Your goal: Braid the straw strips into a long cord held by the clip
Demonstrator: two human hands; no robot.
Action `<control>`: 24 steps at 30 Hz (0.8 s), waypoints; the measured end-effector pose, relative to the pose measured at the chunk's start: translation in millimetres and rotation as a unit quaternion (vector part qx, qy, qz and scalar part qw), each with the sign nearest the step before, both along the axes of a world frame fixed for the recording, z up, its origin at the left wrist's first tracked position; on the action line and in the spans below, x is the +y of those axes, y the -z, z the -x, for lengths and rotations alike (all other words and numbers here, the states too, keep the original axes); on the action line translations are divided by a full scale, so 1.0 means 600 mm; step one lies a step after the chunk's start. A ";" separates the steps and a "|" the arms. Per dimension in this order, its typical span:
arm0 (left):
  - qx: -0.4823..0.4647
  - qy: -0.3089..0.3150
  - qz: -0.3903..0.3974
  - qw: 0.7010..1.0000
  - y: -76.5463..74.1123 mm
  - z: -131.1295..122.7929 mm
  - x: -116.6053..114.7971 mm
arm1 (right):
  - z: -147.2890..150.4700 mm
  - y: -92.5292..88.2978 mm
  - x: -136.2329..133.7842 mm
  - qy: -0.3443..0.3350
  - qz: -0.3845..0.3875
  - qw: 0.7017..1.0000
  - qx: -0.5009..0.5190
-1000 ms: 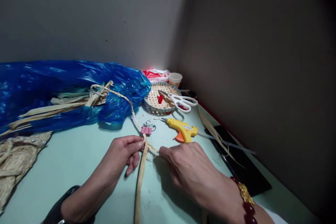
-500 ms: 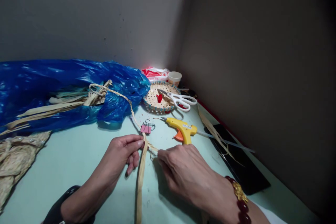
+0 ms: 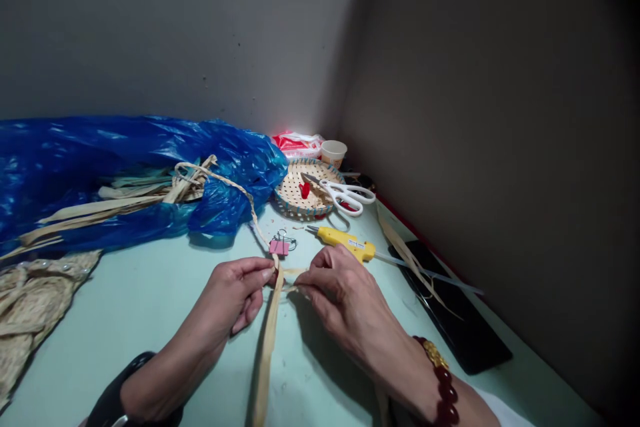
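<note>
A thin pale braid (image 3: 245, 195) of dried husk-like strips runs from the blue bag down to a pink binder clip (image 3: 279, 247). Just below the clip, my left hand (image 3: 240, 293) pinches the end of the braid between thumb and fingers. One long flat strip (image 3: 267, 353) hangs from there toward the near table edge. To the right of it, my right hand (image 3: 345, 307) is closed on other strips (image 3: 293, 271), drawn out sideways from the braid. How they pass between its fingers is partly hidden.
A yellow glue gun (image 3: 345, 240) lies just beyond my right hand. White-handled scissors (image 3: 350, 197) rest on a round woven basket (image 3: 287, 203). A blue plastic bag (image 3: 150, 140) with loose strips stands left, a woven piece (image 3: 45, 300) nearer. A black flat object (image 3: 465, 327) lies right.
My right hand has shifted slightly up, turning so thumb and fingers show, and now covers the glue gun's handle. The strips it holds are spread apart. My left hand keeps its pinch.
</note>
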State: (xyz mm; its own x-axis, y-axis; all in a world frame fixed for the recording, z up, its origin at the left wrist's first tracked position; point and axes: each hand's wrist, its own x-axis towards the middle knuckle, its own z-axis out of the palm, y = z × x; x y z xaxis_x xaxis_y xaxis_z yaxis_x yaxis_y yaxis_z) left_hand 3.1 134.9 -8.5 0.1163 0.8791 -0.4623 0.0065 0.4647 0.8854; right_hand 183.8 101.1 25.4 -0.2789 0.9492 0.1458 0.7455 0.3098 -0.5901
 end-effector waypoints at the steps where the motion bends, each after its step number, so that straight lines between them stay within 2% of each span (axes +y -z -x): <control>1: -0.008 -0.013 0.012 1.000 -0.003 0.000 0.000 | 0.000 0.001 0.000 0.008 -0.013 1.000 0.005; 5: -0.022 -0.036 0.032 0.999 -0.008 -0.001 0.001 | 0.004 0.006 -0.003 0.022 -0.043 0.999 0.018; 15: 0.010 -0.006 0.006 1.000 0.002 -0.002 0.001 | 0.033 0.040 0.002 0.054 -0.103 0.990 -0.074; 20: 0.025 -0.002 0.002 1.000 -0.004 -0.006 -0.002 | 0.039 0.041 0.010 0.048 -0.083 0.985 -0.144; 24: 0.048 0.002 -0.006 0.999 -0.006 -0.012 -0.004 | 0.041 0.041 0.017 0.031 -0.064 0.988 -0.135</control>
State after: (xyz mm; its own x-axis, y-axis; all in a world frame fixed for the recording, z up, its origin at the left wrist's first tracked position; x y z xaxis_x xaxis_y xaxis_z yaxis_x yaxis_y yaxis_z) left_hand 10.1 132.6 -5.0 0.0750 0.8841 -0.4613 0.0933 0.4544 0.8859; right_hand 159.1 111.5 0.7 -0.2651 0.9445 0.1940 0.8906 0.3170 -0.3262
